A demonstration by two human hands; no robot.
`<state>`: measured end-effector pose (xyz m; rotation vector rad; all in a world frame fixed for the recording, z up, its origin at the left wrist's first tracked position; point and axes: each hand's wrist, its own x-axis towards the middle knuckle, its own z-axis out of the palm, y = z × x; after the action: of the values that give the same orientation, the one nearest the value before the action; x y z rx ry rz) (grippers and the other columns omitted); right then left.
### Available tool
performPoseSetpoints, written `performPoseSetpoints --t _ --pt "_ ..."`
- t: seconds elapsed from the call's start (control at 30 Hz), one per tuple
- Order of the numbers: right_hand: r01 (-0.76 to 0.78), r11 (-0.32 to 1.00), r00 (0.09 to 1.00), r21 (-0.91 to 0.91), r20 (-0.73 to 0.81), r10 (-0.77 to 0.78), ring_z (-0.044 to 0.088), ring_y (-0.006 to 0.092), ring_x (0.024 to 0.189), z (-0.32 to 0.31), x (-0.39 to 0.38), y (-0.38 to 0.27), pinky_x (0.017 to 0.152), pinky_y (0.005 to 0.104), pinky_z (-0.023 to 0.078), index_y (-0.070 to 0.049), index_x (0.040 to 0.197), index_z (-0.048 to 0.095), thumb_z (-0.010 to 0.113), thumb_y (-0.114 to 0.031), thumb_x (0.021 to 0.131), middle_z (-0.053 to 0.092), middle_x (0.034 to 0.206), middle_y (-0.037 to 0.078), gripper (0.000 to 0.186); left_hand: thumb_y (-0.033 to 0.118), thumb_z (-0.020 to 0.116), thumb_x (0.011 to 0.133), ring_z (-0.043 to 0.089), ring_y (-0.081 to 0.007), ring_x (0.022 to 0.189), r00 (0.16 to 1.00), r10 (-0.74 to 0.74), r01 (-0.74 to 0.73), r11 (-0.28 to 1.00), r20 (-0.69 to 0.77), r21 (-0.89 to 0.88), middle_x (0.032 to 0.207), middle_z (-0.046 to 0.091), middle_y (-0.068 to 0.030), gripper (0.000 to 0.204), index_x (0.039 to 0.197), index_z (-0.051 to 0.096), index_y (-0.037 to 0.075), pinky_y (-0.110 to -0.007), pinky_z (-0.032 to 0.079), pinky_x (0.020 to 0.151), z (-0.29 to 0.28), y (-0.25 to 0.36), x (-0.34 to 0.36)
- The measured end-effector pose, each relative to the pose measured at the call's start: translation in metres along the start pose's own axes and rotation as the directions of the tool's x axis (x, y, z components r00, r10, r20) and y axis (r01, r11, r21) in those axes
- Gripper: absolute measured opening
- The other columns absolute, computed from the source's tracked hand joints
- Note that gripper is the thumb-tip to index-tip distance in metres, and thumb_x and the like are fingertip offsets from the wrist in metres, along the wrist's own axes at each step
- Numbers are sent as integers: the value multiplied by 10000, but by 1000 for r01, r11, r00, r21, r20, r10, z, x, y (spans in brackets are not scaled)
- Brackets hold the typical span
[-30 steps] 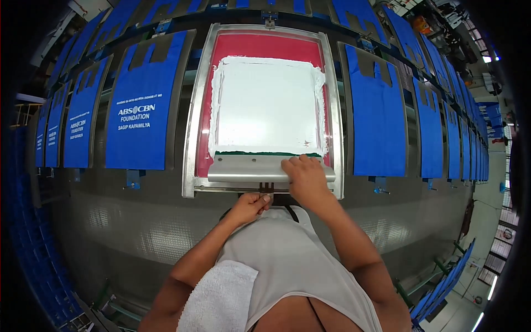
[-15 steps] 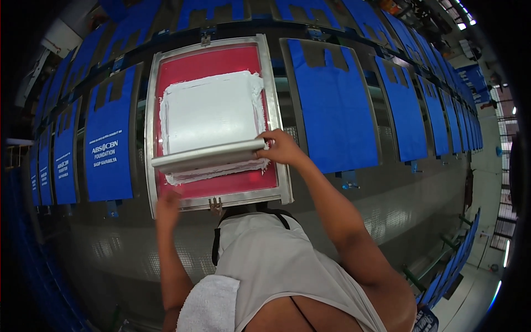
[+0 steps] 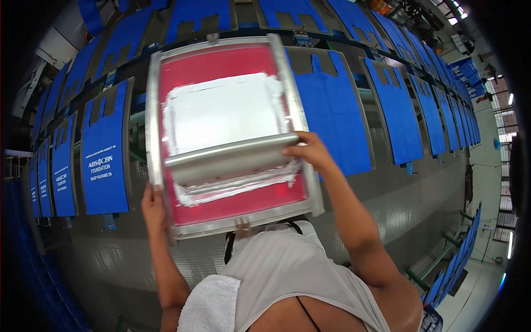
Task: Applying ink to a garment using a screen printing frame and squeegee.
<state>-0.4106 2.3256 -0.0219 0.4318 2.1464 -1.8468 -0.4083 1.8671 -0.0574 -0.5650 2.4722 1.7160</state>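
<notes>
Head view: the person stands over rows of blue cloth pieces (image 3: pixel 329 116) on dark boards, both hands at a metal screen frame (image 3: pixel 153 122)
Screen frame: in front of the body, skewed to the boards, between a printed blue cloth (image 3: pixel 102 157) on the person's left and plain cloths on the right; whether it rests or is lifted cannot be told
Left hand (image 3: pixel 154 209): at the lower part of the left rail, fingers curled on the metal, somewhat blurred; probably there to steady that side
Right hand (image 3: pixel 310 152): thumb below and fingers above, pinching the right end of a squeegee (image 3: pixel 235 159); this end grip likely keeps the tool from sliding while the palm stays out of the ink
Squeegee: a long grey metal bar lying aslant across the lower part of the ink, probably left there to stay within reach
White ink (image 3: pixel 224 110): thick and bright, a broad rectangle with ragged, built-up edges, a rougher band showing below the squeegee
Mesh (image 3: pixel 221 61): pink-red, bare around the ink, shiny near the lower rail
Small bracket (image 3: pixel 242 224): on the lower rail, close to the body
White towel (image 3: pixel 210 304): over the left side of the grey sleeveless top (image 3: pixel 293 271), presumably handy for wiping
</notes>
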Motion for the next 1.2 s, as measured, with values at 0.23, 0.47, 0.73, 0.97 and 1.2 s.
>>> performPoseSetpoints --t 0.23,0.47,0.73,0.97,1.2 --pt "-26 997 974 -71 -226 9 597 152 829 -215 -62 43 781 294 451 -6 941 680 747 -78 616 668 857 67 340 269 531 947 547 -113 951 961 169 -154 984 218 -85 1088 636 -95 443 1299 486 4 -256 442 820 230 34 -75" --pt "7 1000 992 23 -126 -4 596 150 806 -334 -57 79 783 292 452 0 949 677 749 -48 633 666 866 62 327 268 529 945 552 -115 945 986 85 -76 995 140 -70 1084 637 -108 433 1286 499 3 -252 440 833 338 70 -131" --pt "8 989 988 -149 -149 -31 604 146 813 -371 -20 100 748 291 474 5 966 670 759 -107 647 662 885 67 349 325 565 918 555 -203 1066 993 117 -120 979 29 163 1173 599 -174 505 1283 490 -17 -299 416 928 372 59 -124" --pt "17 1000 999 12 -31 -17 584 145 827 -368 -11 127 787 285 460 -10 995 658 760 -80 673 646 878 45 345 294 566 928 559 -129 961 999 -14 17 997 50 -72 1107 628 -101 479 1289 489 -11 -258 429 850 382 57 -117" --pt "28 999 998 32 -54 -26 580 126 768 -360 -14 124 733 255 457 -9 980 675 765 -79 662 636 832 45 339 296 558 933 555 -121 958 995 -19 23 999 99 -31 1113 623 -93 480 1302 480 -1 -251 426 854 377 55 -119"
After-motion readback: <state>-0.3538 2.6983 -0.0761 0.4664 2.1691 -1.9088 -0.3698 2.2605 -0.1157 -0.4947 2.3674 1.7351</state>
